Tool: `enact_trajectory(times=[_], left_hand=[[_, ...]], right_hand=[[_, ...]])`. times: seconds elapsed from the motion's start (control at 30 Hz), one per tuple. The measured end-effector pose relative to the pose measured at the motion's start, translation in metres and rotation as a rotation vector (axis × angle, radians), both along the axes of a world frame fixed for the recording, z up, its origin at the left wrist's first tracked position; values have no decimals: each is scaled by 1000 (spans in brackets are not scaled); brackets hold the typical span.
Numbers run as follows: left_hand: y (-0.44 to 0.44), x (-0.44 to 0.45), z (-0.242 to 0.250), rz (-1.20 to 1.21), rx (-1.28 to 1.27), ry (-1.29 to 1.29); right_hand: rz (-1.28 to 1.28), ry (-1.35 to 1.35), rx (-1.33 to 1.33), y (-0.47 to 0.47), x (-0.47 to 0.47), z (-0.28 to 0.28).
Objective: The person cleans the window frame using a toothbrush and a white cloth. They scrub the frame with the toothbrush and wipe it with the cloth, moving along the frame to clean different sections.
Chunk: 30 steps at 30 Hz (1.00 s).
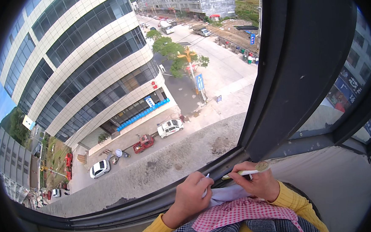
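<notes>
My left hand (193,192) grips part of a pale white cloth (230,193), and a white tip pokes out above its fingers. The cloth stretches across in front of me towards my right hand (259,183). In that right hand is a slim white-handled tool (246,172), perhaps a small brush, with a rounded brownish end and a yellowish tip pointing left. Both hands are just above the inner edge of a dark metal window frame (227,168), near its lower corner. The cloth's lower part is hidden behind a pink checked apron (242,208).
A thick dark upright of the frame (284,65) rises to my right, beside glass panes (325,110). Beyond the open window runs a rough concrete ledge (175,161), with a street far below. A pale surface (329,174) lies at my right.
</notes>
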<state>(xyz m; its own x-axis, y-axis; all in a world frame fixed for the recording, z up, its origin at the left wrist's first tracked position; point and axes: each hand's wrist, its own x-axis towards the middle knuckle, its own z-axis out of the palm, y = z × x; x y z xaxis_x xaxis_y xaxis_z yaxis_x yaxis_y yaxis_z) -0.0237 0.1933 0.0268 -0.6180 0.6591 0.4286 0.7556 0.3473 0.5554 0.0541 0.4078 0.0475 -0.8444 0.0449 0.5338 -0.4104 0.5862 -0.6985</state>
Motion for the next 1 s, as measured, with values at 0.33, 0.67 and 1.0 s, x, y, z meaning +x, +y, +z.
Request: enact_trajectory(times=[0.33,0.67,1.0], left_hand=[[-1,-1,0,-16,5,25],[-3,-1,1,-34,-3,43],[-3,0,2,-32,-18,53]], right_hand=[[-194,-48,136,4,12,15],[-178,-86,137,0,9,14],[-45,-99,55,-6,6,20]])
